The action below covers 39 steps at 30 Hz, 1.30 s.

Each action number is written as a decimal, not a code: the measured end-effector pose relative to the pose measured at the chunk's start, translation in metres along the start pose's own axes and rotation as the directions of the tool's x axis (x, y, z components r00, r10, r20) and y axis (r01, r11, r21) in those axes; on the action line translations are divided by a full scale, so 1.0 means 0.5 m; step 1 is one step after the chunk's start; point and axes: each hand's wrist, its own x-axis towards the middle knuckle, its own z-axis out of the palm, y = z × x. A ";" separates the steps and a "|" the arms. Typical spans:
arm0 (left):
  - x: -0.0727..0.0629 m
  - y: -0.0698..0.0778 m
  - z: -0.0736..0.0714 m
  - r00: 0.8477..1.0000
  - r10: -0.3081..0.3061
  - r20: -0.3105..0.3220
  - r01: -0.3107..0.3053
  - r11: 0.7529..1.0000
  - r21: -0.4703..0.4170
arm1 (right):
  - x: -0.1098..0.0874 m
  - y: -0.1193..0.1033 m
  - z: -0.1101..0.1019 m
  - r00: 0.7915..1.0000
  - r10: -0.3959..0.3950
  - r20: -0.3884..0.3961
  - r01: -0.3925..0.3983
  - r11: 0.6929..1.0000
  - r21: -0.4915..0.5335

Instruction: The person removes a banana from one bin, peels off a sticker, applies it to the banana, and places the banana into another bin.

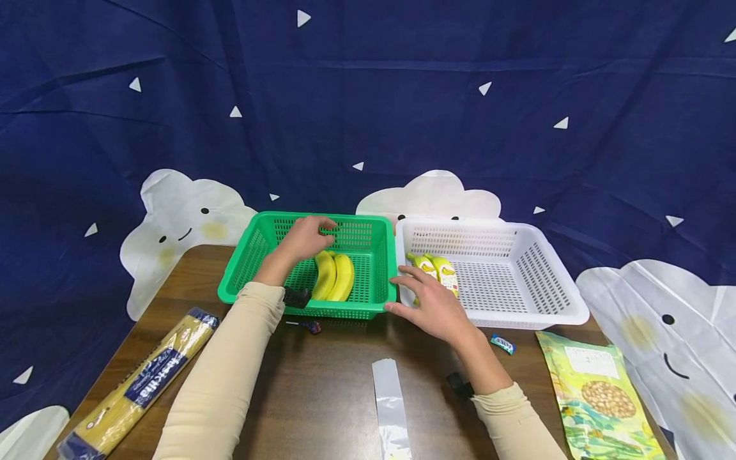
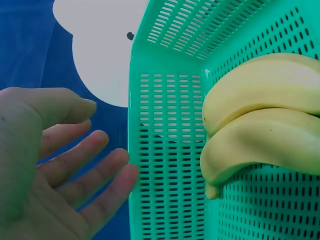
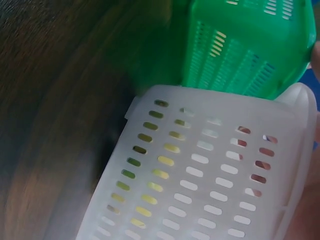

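Note:
Two bananas (image 1: 335, 276) lie side by side in the green basket (image 1: 379, 268). Above its left part, my left hand (image 1: 306, 239) holds nothing, its fingers loosely bent. In the left wrist view, that hand (image 2: 75, 165) is spread near the basket's rim, apart from the bananas (image 2: 260, 140). My right hand (image 1: 432, 305) is at the front left corner of the white basket (image 1: 552, 316), close to the green one, fingers extended. Whether it touches either rim I cannot tell. Two yellow packs with banana pictures (image 1: 447, 275) lie inside the white basket, partly behind this hand.
A long pack of pasta (image 1: 152, 377) lies at the left. A lollipop (image 1: 313, 327) is before the green basket, a small blue wrapped sweet (image 1: 503, 344) before the white one. A silvery strip (image 1: 390, 402) lies front centre. At the right is a yellow-green bag (image 1: 598, 396).

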 end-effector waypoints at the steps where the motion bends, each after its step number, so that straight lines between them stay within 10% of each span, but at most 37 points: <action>1: 0.002 -0.001 -0.001 1.000 -0.007 0.005 0.007 1.000 0.000 | 0.000 0.000 0.000 1.000 0.005 -0.001 -0.005 1.000 0.005; 12: 0.009 -0.034 0.008 0.991 -0.127 0.036 0.129 0.990 -0.058 | -0.005 0.002 0.001 0.999 0.031 -0.008 -0.031 0.999 0.021; 25: 0.010 -0.070 0.032 0.932 -0.348 0.101 0.359 0.925 -0.126 | -0.002 0.000 0.003 1.000 0.027 -0.016 -0.026 1.000 0.016; 30: 0.021 -0.079 0.049 0.876 -0.458 0.153 0.483 0.840 -0.246 | -0.003 0.001 0.003 1.000 0.022 -0.019 -0.022 1.000 0.015; 36: 0.032 -0.094 0.063 0.816 -0.543 0.198 0.562 0.667 -0.489 | -0.002 0.003 0.001 0.999 0.032 -0.020 -0.031 0.999 0.023; 39: 0.030 -0.098 0.065 0.799 -0.561 0.217 0.579 0.619 -0.531 | -0.003 0.003 0.004 0.999 0.035 -0.015 -0.034 0.999 0.021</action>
